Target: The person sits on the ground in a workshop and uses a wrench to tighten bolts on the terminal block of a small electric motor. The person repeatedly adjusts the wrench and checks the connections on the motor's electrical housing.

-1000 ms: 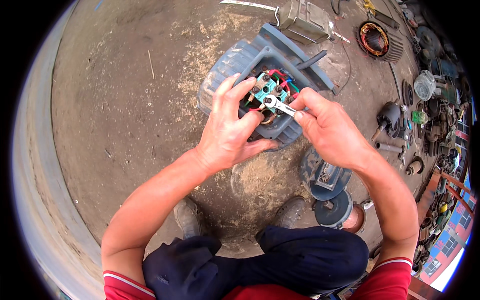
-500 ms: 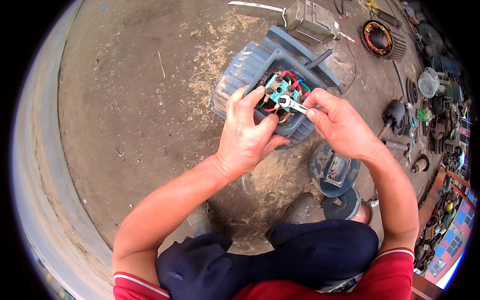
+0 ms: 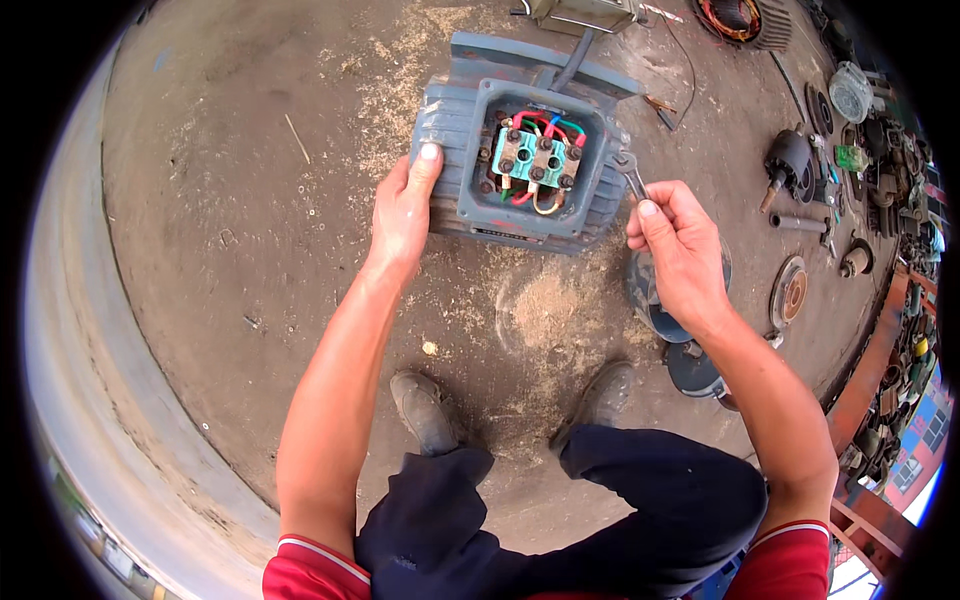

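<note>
A grey-blue electric motor (image 3: 445, 115) with a finned housing stands on the ground in front of me, its square terminal box (image 3: 468, 190) uncovered. Inside the box sits a teal terminal block (image 3: 515, 172) with dark bolts and metal links; red, green and blue wires run to it. My left hand (image 3: 402, 215) grips the motor's left side, thumb on the fins, the other fingers hidden behind the edge. My right hand (image 3: 680, 245) is closed around a small wrench (image 3: 634, 180), whose head is by the motor's right side, outside the box.
Round dark metal parts (image 3: 694, 370) lie beneath my right forearm. A stator with copper windings (image 3: 730, 18), a rotor (image 3: 788, 155) and a flanged disc (image 3: 790, 290) are on the right, beside heaped parts. A metal box (image 3: 580, 14) stands beyond the motor. My shoes (image 3: 425, 408) are below.
My left hand has left the terminal block and taken hold of the motor's left side. The wrench has come off the block and moved right. The motor now sits turned more squarely toward me.
</note>
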Tool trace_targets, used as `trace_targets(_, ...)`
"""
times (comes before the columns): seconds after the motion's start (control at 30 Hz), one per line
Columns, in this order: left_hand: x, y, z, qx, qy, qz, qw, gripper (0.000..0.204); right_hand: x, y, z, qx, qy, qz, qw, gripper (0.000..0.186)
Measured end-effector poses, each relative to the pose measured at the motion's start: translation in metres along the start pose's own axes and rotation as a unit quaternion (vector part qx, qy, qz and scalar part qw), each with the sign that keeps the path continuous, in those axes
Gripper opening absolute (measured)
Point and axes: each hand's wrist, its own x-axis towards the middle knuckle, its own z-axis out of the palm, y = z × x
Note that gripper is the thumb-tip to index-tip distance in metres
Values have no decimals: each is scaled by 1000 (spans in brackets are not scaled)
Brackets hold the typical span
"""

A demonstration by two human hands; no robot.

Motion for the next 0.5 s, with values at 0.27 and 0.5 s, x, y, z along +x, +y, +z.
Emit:
trace_targets(0.27,-35,-31,28,-51,86,10,995,66,-34,9,15,39,-88,-1,995,16)
trace_targets(0.5,-54,-40,32,-54,98,-17,994,74,-13,2,33,60,-157,62,984,18)
